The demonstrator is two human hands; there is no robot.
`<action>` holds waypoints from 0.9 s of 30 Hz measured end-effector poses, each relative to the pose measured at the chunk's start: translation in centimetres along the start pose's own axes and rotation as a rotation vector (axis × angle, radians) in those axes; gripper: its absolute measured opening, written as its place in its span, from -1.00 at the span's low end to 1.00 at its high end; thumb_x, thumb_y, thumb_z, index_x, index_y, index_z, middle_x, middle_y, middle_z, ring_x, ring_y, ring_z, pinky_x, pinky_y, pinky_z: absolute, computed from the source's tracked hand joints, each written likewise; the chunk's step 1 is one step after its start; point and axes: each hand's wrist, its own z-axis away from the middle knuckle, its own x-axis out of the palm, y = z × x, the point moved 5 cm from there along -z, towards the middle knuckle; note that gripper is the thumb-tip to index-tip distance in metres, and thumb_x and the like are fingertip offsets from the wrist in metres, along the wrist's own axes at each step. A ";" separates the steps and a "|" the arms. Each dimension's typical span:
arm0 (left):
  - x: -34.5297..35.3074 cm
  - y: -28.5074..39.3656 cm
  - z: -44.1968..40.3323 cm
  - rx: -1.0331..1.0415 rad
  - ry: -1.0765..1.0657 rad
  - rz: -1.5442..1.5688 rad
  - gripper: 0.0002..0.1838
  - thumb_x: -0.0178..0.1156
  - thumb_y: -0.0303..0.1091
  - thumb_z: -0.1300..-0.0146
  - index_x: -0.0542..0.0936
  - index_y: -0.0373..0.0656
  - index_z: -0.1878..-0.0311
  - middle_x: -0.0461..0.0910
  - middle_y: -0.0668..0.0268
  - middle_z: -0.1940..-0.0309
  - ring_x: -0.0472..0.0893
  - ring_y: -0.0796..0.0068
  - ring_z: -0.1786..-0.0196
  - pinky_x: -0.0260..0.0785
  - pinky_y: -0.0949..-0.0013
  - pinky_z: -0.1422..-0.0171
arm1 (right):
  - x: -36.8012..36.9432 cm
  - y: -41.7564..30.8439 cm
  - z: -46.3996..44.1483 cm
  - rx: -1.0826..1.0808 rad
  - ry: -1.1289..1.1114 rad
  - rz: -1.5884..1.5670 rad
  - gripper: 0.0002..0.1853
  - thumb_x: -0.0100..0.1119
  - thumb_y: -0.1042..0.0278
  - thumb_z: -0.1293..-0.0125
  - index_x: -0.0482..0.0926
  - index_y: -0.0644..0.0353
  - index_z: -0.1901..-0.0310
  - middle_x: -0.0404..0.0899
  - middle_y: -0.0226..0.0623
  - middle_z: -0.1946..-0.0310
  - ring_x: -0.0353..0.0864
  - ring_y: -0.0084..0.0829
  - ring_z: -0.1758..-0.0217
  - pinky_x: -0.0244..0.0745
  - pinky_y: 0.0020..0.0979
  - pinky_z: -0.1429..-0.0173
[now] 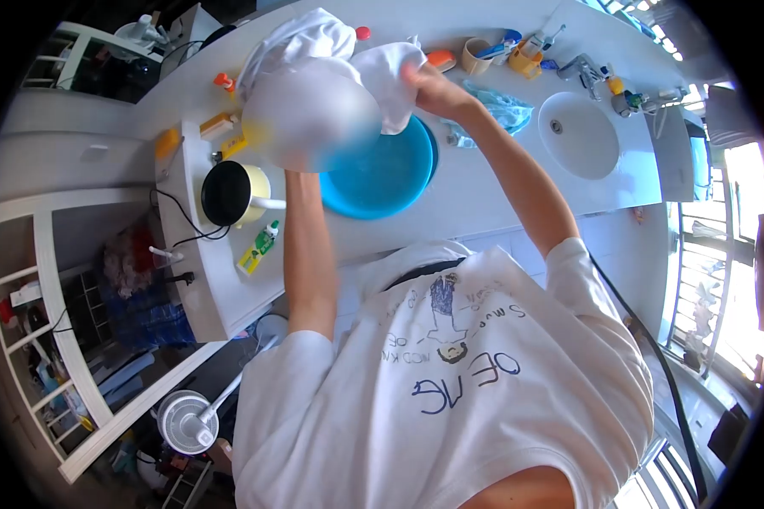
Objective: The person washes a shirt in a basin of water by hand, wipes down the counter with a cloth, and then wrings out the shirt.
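White cloth (386, 75) is held up over the counter, above and behind a round blue basin (378, 182). At its right end, my right hand (433, 89) is closed on the fabric, slightly smeared by motion. My left forearm reaches up on the left side of the basin, but a pale blurred patch covers my left hand and part of the cloth, so its fingers are hidden. More white fabric bunches up behind that patch, near the back of the counter.
A cream pot (255, 193) with a white handle and a green-yellow bottle (259, 248) stand left of the basin. To the right are a blue plastic bag (505, 110), a sink (579, 136) and a faucet (581, 72). Cups (477, 56) line the back.
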 end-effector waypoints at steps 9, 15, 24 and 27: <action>1.0 -1.1 1.3 -0.150 0.067 1.447 -0.43 0.06 -0.02 -0.28 0.29 -0.07 -0.29 0.32 0.15 -0.23 0.35 0.26 -0.28 0.27 0.26 -0.33 | 1.2 -5.3 -0.9 -0.034 0.181 -0.084 0.06 0.01 -0.56 -0.07 0.17 0.39 -0.25 0.31 -0.09 -0.17 0.33 -0.28 -0.25 0.28 -0.29 -0.27; -1.4 -0.5 0.1 -0.386 -0.032 2.227 -0.40 0.08 0.00 -0.26 0.29 -0.08 -0.29 0.32 0.15 -0.23 0.35 0.24 -0.28 0.26 0.25 -0.33 | 2.5 -6.5 -3.5 -0.039 0.232 0.228 0.03 0.09 -0.52 -0.05 0.30 0.35 -0.26 0.38 -0.06 -0.20 0.41 -0.18 -0.25 0.29 -0.32 -0.34; -2.3 -0.4 1.0 -0.394 -0.068 2.226 -0.36 0.10 0.02 -0.23 0.29 -0.11 -0.29 0.33 0.14 -0.24 0.35 0.22 -0.28 0.24 0.24 -0.34 | 7.1 -10.0 -4.2 -0.365 0.423 0.973 0.15 -0.36 -0.80 0.07 0.66 0.38 0.22 0.38 -0.01 -0.21 0.04 0.09 -0.41 -0.10 0.06 -0.43; -2.3 0.0 1.3 -0.390 -0.086 2.207 -0.35 0.11 0.03 -0.22 0.29 -0.12 -0.29 0.33 0.13 -0.24 0.35 0.21 -0.28 0.24 0.24 -0.34 | 5.7 -11.9 -3.5 -0.332 0.298 1.193 0.06 -0.23 -0.75 0.06 0.66 0.35 0.25 0.41 -0.05 -0.18 0.13 0.00 -0.39 0.03 -0.03 -0.43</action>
